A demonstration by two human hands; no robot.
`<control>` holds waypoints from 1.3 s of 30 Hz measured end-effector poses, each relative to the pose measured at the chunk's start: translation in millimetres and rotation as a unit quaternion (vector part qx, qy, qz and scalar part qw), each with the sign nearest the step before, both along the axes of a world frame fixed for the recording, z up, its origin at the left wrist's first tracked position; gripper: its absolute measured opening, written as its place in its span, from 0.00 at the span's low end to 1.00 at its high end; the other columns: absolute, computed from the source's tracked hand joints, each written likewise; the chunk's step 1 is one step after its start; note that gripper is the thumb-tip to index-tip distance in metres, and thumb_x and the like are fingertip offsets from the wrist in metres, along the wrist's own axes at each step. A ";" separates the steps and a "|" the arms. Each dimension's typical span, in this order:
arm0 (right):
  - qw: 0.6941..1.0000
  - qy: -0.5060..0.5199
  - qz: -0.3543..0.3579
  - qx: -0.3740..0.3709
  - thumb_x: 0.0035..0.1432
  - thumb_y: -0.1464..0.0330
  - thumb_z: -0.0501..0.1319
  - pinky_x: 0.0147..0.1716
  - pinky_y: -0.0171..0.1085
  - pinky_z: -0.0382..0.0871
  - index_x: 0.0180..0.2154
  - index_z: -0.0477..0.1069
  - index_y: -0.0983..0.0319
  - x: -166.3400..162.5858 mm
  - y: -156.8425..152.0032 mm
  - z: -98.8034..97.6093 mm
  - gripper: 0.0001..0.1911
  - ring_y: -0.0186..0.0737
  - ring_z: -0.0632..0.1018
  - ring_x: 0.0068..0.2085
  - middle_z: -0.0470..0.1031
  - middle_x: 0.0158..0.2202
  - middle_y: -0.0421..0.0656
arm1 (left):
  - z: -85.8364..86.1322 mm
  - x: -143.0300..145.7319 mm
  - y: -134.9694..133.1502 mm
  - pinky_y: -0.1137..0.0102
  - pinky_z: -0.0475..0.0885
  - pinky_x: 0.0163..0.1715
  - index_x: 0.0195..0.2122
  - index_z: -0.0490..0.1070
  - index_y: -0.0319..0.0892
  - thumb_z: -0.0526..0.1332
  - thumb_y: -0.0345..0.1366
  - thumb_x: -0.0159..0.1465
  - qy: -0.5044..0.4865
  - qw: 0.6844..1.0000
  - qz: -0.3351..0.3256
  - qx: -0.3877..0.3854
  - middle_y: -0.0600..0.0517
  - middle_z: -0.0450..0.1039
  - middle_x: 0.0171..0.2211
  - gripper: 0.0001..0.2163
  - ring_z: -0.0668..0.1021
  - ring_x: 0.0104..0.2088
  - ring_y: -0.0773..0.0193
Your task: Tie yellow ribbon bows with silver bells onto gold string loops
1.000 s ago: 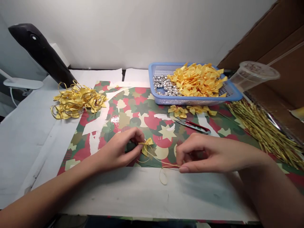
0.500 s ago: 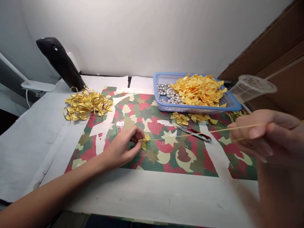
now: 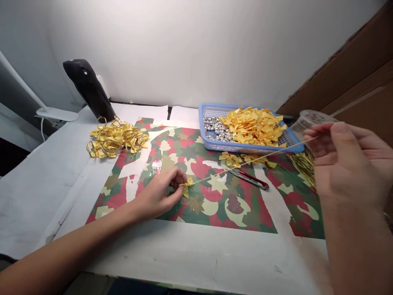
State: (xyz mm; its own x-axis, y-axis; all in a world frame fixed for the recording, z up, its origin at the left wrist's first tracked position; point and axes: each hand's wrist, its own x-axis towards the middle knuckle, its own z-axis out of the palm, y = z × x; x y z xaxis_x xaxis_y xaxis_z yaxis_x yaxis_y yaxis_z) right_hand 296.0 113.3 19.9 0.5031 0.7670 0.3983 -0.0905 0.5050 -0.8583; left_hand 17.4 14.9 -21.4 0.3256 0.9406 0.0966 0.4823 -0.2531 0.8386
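Observation:
My left hand (image 3: 161, 194) pinches a small yellow ribbon bow (image 3: 187, 186) down on the patterned paper (image 3: 211, 205). A thin gold cord (image 3: 251, 160) runs taut from the bow up to my right hand (image 3: 344, 164), which is raised at the right and pinches the cord's far end. A small gold loop lies under the bow.
A blue basket (image 3: 245, 145) holds yellow bows (image 3: 253, 125) and silver bells (image 3: 216, 127). Red-handled snips (image 3: 250, 178) lie near loose bows (image 3: 233, 159). Finished looped bows (image 3: 115, 137) are piled at the left, gold cords (image 3: 302, 164) at the right, beside a plastic cup (image 3: 308, 121).
My right hand rose from the table and pulled the gold cord out to the right and upward until taut. My left hand stayed on the bow.

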 end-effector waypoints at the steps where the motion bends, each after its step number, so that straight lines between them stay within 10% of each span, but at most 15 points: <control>1: 1.000 0.010 -0.022 0.007 0.41 0.74 0.64 0.29 0.34 0.73 0.20 0.74 0.63 -0.3 1.6 0.1 0.02 0.31 0.75 0.23 0.73 0.20 0.40 | -0.3 -0.3 -0.3 0.70 0.67 0.30 0.35 0.61 0.43 0.52 0.27 0.61 0.001 1.000 0.000 0.001 0.53 0.66 0.30 0.04 0.70 0.29 0.66; 9: 0.997 0.034 -0.062 -0.016 0.37 0.82 0.63 0.40 0.39 0.75 0.24 0.77 0.63 7.0 7.4 -4.1 0.11 0.35 0.79 0.29 0.77 0.26 0.41 | 0.3 -0.9 -0.7 0.70 0.67 0.29 0.35 0.61 0.43 0.52 0.27 0.61 0.010 1.000 -0.003 0.007 0.53 0.66 0.30 0.04 0.69 0.29 0.66; 16: 0.996 -0.080 0.044 -0.009 0.35 0.77 0.72 0.44 0.44 0.74 0.50 0.65 0.48 -5.1 -6.4 -8.1 0.40 0.43 0.76 0.48 0.62 0.58 0.45 | 1.3 0.0 -2.2 0.70 0.68 0.29 0.36 0.61 0.42 0.52 0.28 0.61 0.000 1.000 0.000 0.004 0.52 0.68 0.31 0.04 0.70 0.29 0.66; 27: 0.849 -0.132 0.438 -0.265 0.46 0.60 0.69 0.35 0.38 0.78 0.36 0.68 0.60 -80.7 -66.7 -27.2 0.18 0.44 0.81 0.37 0.77 0.37 0.45 | 0.6 4.8 -4.0 0.69 0.72 0.29 0.35 0.62 0.41 0.56 0.32 0.62 -0.089 0.995 0.017 -0.031 0.53 0.68 0.29 0.02 0.73 0.27 0.67; 39: 0.860 -0.140 0.435 -0.228 0.46 0.61 0.69 0.30 0.34 0.73 0.24 0.76 0.58 -81.5 -66.8 -38.7 0.08 0.40 0.77 0.39 0.76 0.37 0.44 | 4.7 5.8 -1.1 0.68 0.76 0.34 0.34 0.74 0.36 0.64 0.35 0.57 -0.214 0.957 0.102 -0.166 0.47 0.78 0.32 0.07 0.79 0.33 0.63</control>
